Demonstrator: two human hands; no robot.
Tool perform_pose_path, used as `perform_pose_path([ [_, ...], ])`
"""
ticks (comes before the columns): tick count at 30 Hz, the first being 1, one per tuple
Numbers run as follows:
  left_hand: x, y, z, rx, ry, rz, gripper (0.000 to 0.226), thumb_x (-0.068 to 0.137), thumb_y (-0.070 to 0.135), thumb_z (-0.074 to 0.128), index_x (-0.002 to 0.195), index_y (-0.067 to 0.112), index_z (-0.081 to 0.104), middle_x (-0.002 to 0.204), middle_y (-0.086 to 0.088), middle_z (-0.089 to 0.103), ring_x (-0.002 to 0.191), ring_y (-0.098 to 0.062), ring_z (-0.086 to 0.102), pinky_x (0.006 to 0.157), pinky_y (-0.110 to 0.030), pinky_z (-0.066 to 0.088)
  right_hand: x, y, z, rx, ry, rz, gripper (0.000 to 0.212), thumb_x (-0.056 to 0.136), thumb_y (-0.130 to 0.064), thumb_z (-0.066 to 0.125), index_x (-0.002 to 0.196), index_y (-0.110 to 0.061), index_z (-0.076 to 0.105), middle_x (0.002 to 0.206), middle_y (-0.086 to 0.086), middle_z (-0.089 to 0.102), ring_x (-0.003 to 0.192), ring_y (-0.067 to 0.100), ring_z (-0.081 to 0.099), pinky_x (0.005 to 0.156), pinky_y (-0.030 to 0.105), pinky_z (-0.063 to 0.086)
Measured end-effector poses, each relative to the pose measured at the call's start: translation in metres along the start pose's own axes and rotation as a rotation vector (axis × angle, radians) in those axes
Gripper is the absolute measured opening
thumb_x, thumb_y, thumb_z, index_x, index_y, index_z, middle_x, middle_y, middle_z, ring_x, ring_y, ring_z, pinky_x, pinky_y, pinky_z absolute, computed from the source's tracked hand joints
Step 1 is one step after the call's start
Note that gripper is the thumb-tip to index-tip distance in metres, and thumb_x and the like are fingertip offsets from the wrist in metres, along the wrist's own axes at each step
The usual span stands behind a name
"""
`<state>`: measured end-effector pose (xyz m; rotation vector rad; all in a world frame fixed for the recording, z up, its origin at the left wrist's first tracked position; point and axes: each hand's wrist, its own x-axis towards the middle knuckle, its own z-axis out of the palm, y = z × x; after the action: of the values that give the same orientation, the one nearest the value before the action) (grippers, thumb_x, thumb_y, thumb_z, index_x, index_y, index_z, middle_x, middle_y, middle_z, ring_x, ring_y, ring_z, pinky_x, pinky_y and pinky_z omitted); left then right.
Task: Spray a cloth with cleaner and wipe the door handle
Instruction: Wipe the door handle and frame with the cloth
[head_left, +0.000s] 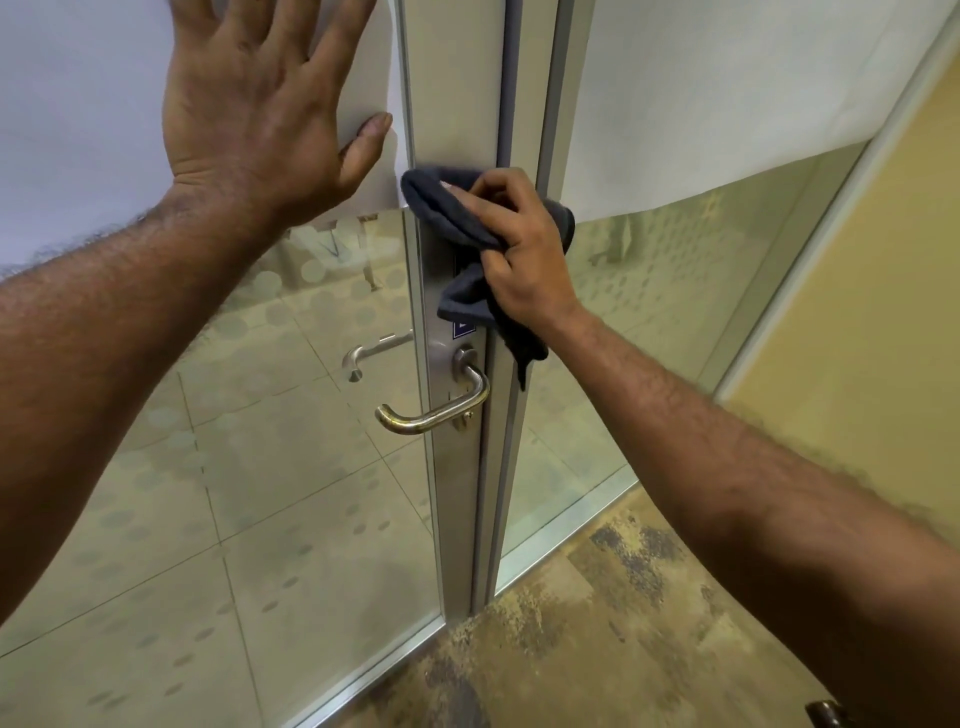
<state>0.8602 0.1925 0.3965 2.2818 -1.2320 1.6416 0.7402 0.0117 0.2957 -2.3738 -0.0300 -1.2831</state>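
A dark grey cloth (447, 208) is bunched in my right hand (519, 254), which presses it against the metal door frame (452, 104) above the handle. The steel lever door handle (431, 415) juts out lower on the lock plate (441, 364), bare and a hand's length below the cloth. My left hand (254, 98) lies flat with fingers spread on the frosted glass of the door, up and left of the cloth. No spray bottle is in sight.
The glass door (260, 493) is frosted white above and dotted-clear below; a second handle (363, 356) shows through it on the far side. A fixed glass panel (675, 260) stands to the right, then a yellow wall (857, 286). Mottled brown floor (597, 649) lies below.
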Motion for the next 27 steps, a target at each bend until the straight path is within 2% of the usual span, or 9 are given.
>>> perform_pose_path([
  [4, 0.000, 0.000, 0.001, 0.006, -0.003, 0.005, 0.068, 0.100, 0.052, 0.034, 0.155, 0.016, 0.014, 0.150, -0.024, 0.025, 0.132, -0.046, 0.031, 0.102, -0.062, 0.031, -0.016, 0.012, -0.001, -0.122, -0.211, -0.092, 0.053, 0.085, -0.002, 0.053, 0.136, -0.017, 0.060, 0.127, 0.015, 0.048, 0.121, 0.023, 0.045, 0.105, 0.028, 0.039],
  [8, 0.000, -0.001, 0.001, -0.002, 0.004, 0.008, 0.069, 0.101, 0.054, 0.031, 0.156, 0.017, 0.014, 0.151, -0.023, 0.025, 0.134, -0.044, 0.030, 0.104, -0.062, 0.029, -0.050, 0.029, 0.005, -0.148, -0.388, -0.040, 0.055, 0.087, -0.002, 0.053, 0.138, -0.023, 0.058, 0.130, 0.010, 0.046, 0.123, 0.021, 0.043, 0.108, 0.033, 0.038],
  [11, -0.002, 0.000, 0.000, -0.021, -0.008, -0.010, 0.069, 0.101, 0.055, 0.029, 0.156, 0.018, 0.014, 0.152, -0.023, 0.025, 0.137, -0.044, 0.028, 0.107, -0.060, 0.026, -0.072, 0.036, 0.008, -0.096, -0.475, 0.066, 0.055, 0.087, 0.003, 0.053, 0.136, -0.021, 0.060, 0.132, 0.007, 0.046, 0.126, 0.017, 0.042, 0.112, 0.029, 0.036],
  [13, -0.002, 0.000, -0.001, -0.018, -0.018, -0.006, 0.069, 0.101, 0.055, 0.028, 0.156, 0.017, 0.014, 0.153, -0.023, 0.024, 0.138, -0.043, 0.026, 0.108, -0.061, 0.024, -0.082, 0.035, 0.011, 0.118, -0.404, 0.255, 0.053, 0.084, 0.012, 0.049, 0.130, -0.009, 0.063, 0.129, 0.008, 0.051, 0.125, 0.019, 0.047, 0.112, 0.027, 0.037],
  [15, -0.002, 0.000, -0.003, -0.004, -0.014, 0.009, 0.070, 0.101, 0.055, 0.029, 0.157, 0.017, 0.012, 0.153, -0.023, 0.023, 0.139, -0.043, 0.026, 0.109, -0.062, 0.023, -0.089, 0.029, 0.011, 0.369, -0.232, 0.493, 0.048, 0.083, 0.019, 0.045, 0.123, 0.001, 0.064, 0.126, 0.011, 0.058, 0.121, 0.021, 0.055, 0.110, 0.033, 0.042],
  [18, -0.002, 0.000, -0.004, -0.013, -0.023, 0.007, 0.069, 0.101, 0.055, 0.030, 0.157, 0.016, 0.013, 0.153, -0.023, 0.023, 0.138, -0.044, 0.026, 0.109, -0.060, 0.024, -0.111, 0.020, 0.008, 0.655, 0.024, 0.825, 0.042, 0.086, 0.014, 0.045, 0.109, -0.012, 0.069, 0.099, -0.005, 0.076, 0.094, 0.009, 0.070, 0.082, 0.024, 0.056],
  [20, -0.003, 0.001, -0.005, -0.014, -0.035, -0.004, 0.068, 0.101, 0.054, 0.030, 0.156, 0.015, 0.016, 0.152, -0.025, 0.026, 0.134, -0.045, 0.030, 0.106, -0.057, 0.027, -0.129, 0.021, 0.004, 0.805, 0.194, 1.009, 0.037, 0.087, 0.008, 0.049, 0.104, -0.019, 0.068, 0.089, -0.004, 0.077, 0.082, 0.012, 0.073, 0.070, 0.025, 0.058],
  [23, -0.004, 0.001, -0.006, -0.007, -0.036, -0.008, 0.066, 0.101, 0.053, 0.032, 0.151, 0.011, 0.021, 0.145, -0.028, 0.033, 0.125, -0.048, 0.038, 0.099, -0.056, 0.034, -0.158, 0.022, 0.002, 0.998, 0.380, 1.207, 0.032, 0.087, -0.001, 0.055, 0.108, -0.022, 0.067, 0.095, 0.007, 0.073, 0.088, 0.025, 0.070, 0.076, 0.039, 0.059],
  [27, -0.010, 0.001, -0.004, -0.009, -0.049, 0.025, 0.068, 0.099, 0.051, 0.038, 0.152, 0.013, 0.020, 0.146, -0.027, 0.033, 0.127, -0.048, 0.037, 0.099, -0.059, 0.033, -0.181, 0.014, 0.016, 1.015, 0.378, 1.292, 0.029, 0.087, -0.008, 0.055, 0.108, -0.024, 0.067, 0.099, 0.011, 0.070, 0.099, 0.034, 0.065, 0.084, 0.046, 0.055],
])
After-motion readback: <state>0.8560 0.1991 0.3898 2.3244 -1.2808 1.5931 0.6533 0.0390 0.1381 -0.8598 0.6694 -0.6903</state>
